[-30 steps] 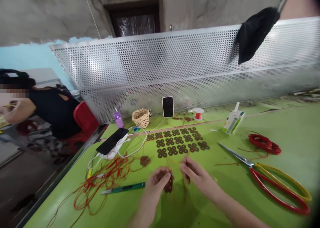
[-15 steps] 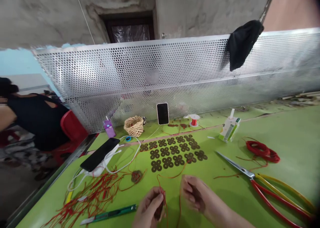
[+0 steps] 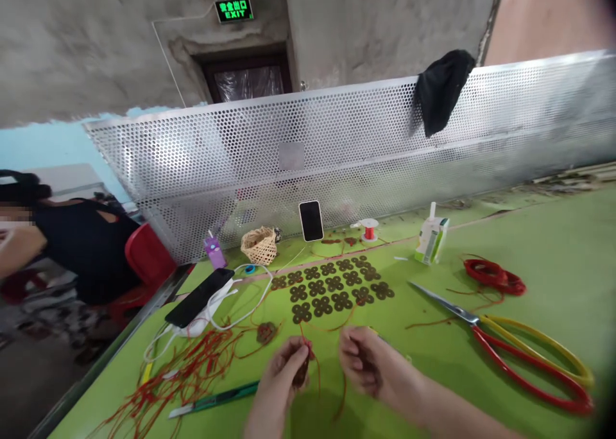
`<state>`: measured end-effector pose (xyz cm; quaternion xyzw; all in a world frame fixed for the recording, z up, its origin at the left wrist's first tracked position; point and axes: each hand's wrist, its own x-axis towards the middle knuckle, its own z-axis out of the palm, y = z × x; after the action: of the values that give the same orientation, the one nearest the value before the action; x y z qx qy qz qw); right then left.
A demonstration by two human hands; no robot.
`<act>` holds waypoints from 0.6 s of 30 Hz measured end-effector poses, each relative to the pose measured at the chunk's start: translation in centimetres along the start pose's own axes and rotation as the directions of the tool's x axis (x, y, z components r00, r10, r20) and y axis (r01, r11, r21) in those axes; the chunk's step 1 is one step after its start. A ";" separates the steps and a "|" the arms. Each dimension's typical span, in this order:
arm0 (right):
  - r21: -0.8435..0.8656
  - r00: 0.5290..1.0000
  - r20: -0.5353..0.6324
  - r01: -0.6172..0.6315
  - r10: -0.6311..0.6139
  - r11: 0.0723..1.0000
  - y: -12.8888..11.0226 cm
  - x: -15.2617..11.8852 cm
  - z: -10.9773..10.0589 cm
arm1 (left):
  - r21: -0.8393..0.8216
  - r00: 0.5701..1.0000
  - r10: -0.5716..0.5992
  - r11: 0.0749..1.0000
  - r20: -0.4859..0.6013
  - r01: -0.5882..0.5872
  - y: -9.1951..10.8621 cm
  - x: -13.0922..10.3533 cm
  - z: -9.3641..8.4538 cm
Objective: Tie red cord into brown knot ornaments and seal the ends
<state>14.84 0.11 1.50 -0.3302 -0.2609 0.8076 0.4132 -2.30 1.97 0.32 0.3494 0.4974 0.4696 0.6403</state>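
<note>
A small dark brown piece (image 3: 301,376), bound at its top with thin red cord (image 3: 308,348), sits before the neat rows of dark brown four-lobed discs (image 3: 342,300). Its long axis runs steeply, the corded end pointing up towards those rows. The person's left hand (image 3: 283,371) pinches it firmly. The right hand (image 3: 363,361), also before the rows, has curled fingers; whether they grip the cord hanging beneath cannot be told.

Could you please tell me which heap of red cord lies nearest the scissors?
The looped coil, just behind the handles of the scissors; the loose tangle lies left of the left hand.
</note>
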 end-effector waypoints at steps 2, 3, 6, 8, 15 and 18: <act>-0.018 0.999 0.037 0.035 -0.034 0.999 0.0 -0.1 -0.1 | 0.014 0.999 0.035 0.999 0.006 -0.035 0.1 0.2 0.2; -0.028 0.997 0.051 0.053 -0.052 0.998 0.0 -0.2 -0.1 | 0.028 0.999 0.049 0.998 0.015 -0.049 0.2 0.3 0.2; -0.073 0.988 0.063 0.143 -0.138 0.987 -0.2 -0.2 -0.3 | 0.050 0.997 0.074 0.996 0.013 -0.074 0.1 0.7 0.1; -0.141 0.972 0.059 0.235 -0.229 0.962 -0.3 -0.1 -0.6 | 0.051 0.996 0.085 0.995 0.023 -0.086 0.0 0.8 0.0; -0.272 0.921 0.139 0.389 -0.364 0.880 -0.5 0.1 -1.7 | -0.080 0.993 0.116 0.990 0.016 -0.115 0.2 0.4 0.0; -0.271 0.913 0.122 0.408 -0.389 0.872 -0.8 -0.1 -1.6 | -0.118 0.995 0.097 0.989 0.024 -0.094 0.3 0.4 -0.1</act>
<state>16.49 0.68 1.04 -0.3004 -0.4521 0.6681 0.5090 -2.45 2.40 0.41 0.3417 0.4421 0.5228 0.6438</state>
